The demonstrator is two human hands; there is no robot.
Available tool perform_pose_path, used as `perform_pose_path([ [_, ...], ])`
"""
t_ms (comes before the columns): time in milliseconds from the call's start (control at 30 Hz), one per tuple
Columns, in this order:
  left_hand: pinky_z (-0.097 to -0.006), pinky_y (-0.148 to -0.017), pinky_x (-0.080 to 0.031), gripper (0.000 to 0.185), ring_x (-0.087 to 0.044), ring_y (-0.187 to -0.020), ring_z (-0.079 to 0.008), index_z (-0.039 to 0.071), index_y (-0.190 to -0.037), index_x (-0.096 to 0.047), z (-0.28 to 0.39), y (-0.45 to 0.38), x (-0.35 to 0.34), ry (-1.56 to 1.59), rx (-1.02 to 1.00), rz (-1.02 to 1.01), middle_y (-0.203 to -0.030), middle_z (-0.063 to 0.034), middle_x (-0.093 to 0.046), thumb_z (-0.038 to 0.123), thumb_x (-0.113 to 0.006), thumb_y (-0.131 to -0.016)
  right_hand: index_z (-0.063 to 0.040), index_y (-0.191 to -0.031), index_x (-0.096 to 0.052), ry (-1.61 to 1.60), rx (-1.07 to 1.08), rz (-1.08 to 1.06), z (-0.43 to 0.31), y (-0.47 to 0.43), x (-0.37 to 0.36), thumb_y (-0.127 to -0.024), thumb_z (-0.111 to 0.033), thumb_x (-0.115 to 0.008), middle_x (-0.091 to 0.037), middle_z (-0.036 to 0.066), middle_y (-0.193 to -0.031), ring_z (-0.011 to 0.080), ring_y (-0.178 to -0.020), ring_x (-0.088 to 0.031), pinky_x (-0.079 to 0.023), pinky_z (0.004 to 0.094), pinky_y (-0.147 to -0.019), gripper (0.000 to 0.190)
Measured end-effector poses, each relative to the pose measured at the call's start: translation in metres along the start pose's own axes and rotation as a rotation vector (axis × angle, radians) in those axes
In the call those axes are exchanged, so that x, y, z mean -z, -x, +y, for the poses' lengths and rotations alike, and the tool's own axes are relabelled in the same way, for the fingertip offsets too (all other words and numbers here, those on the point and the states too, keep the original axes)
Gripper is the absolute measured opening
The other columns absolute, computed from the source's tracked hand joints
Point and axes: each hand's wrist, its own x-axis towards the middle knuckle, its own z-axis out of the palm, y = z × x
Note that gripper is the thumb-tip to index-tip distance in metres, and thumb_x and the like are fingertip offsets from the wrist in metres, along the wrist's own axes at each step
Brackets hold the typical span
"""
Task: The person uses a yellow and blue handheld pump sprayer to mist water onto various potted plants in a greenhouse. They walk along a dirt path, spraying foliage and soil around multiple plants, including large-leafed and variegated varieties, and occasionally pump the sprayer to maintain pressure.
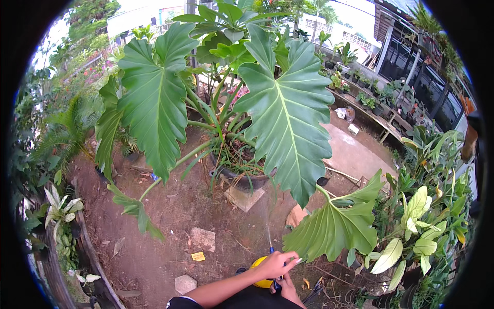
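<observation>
A yellow hand sprayer [263, 283] with a blue nozzle and dark parts is held low in front of me, partly covered by my hands. My left hand [274, 265] reaches across its top, fingers curled over a dark part. Below it, my right hand [286, 289] is closed around the dark handle. A thin spray leaves the nozzle towards a large potted philodendron with broad lobed leaves [287, 112]. Its dark round pot [247, 180] stands ahead on the soil. One drooping leaf [334, 231] hangs just right of my hands.
A square paving slab [202, 239], a yellow packet [198, 256] and a grey stone block [185, 284] lie on the soil. Pale-leaved plants [418, 216] crowd the right side. Potted plants line a low bench [370, 114] at the back right. A curved wooden edge [92, 258] runs along the left.
</observation>
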Motion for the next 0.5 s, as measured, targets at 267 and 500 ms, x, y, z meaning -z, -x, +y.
perform_pose_path([
  [267,-0.0413,-0.048,-0.044,0.021,-0.059,-0.05,-0.029,0.005,-0.085,-0.06,0.097,-0.031,0.063,-0.168,-0.351,0.084,-0.061,-0.0149,-0.06,0.023,-0.053,-0.092,-0.004,-0.134,-0.026,0.184,0.024,-0.014,0.019,0.003,0.007,-0.092,-0.004,-0.039,-0.051,0.011,-0.075,0.0184,-0.059,-0.053,-0.046,0.031,-0.061,0.044],
  [500,-0.0485,-0.077,-0.048,0.026,-0.063,-0.082,-0.0352,0.009,-0.101,-0.061,0.032,-0.001,-0.002,-0.347,0.059,-0.145,-0.087,-0.016,-0.065,0.031,-0.05,-0.093,-0.004,-0.137,-0.025,0.194,0.032,0.02,0.019,0.007,0.015,-0.093,-0.004,-0.038,-0.053,0.011,-0.083,0.0178,-0.059,-0.053,-0.046,0.0309,-0.061,0.046],
])
